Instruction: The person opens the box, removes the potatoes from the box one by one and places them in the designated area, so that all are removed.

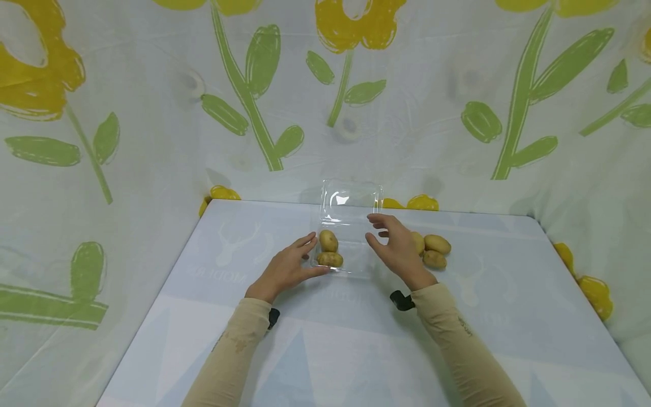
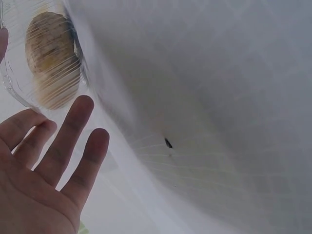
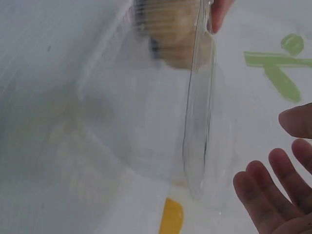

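Observation:
A clear plastic clamshell box (image 1: 356,257) stands on the table, its lid (image 1: 351,202) raised at the back. Two potatoes (image 1: 329,242) lie in its left half, one behind the other. My left hand (image 1: 286,269) is at the box's left front corner, thumb along the front and fingers at the left side. In the left wrist view its fingertips (image 2: 83,105) are spread loosely right by the clear wall. To the right of the box is my right hand (image 1: 399,251), fingers and thumb parted with nothing between them.
Several potatoes (image 1: 437,244) sit together just right of my right hand, partly hidden behind it. The pale printed table (image 1: 346,350) ends at a back edge close behind the box. A flower-patterned cloth (image 1: 407,135) hangs behind and at both sides.

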A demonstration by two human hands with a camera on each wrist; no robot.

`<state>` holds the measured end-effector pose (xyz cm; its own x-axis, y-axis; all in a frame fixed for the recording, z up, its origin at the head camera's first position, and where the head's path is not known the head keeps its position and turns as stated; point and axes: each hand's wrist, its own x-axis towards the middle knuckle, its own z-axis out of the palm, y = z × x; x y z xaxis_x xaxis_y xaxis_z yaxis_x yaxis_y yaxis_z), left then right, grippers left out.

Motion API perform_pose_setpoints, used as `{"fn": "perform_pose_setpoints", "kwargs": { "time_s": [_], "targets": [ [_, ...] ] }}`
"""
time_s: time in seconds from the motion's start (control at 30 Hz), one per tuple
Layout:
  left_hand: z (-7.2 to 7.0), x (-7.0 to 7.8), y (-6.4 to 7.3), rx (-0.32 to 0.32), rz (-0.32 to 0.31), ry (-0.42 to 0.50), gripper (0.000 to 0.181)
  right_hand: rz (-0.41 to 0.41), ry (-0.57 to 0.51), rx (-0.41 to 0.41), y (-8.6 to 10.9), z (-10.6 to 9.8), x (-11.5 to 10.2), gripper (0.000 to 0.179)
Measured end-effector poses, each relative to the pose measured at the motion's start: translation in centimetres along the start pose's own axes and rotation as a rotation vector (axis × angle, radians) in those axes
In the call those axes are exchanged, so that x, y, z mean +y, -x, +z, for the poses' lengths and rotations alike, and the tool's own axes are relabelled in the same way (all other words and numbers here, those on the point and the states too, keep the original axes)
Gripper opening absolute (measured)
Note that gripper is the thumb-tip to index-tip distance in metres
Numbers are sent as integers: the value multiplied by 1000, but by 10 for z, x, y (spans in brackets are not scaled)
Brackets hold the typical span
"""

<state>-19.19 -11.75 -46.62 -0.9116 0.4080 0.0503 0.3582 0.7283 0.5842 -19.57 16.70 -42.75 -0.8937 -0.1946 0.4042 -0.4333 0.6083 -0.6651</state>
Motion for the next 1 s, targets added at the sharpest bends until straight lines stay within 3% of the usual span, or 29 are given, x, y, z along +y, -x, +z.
{"fn": "perform_pose_setpoints", "kwargs": {
  "time_s": [0.37,0.67,1.0],
  "targets": [
    [0,-1,0,18,9,-16,93,86,-164,-105,-14,35,-4,42],
    [1,-2,1,20,8,1,93,155,-102,-216,-21,55,-6,45],
    [0,-1,1,32,29,-2,92,202,-64,-259,-29,68,-8,43]
  ]
}}
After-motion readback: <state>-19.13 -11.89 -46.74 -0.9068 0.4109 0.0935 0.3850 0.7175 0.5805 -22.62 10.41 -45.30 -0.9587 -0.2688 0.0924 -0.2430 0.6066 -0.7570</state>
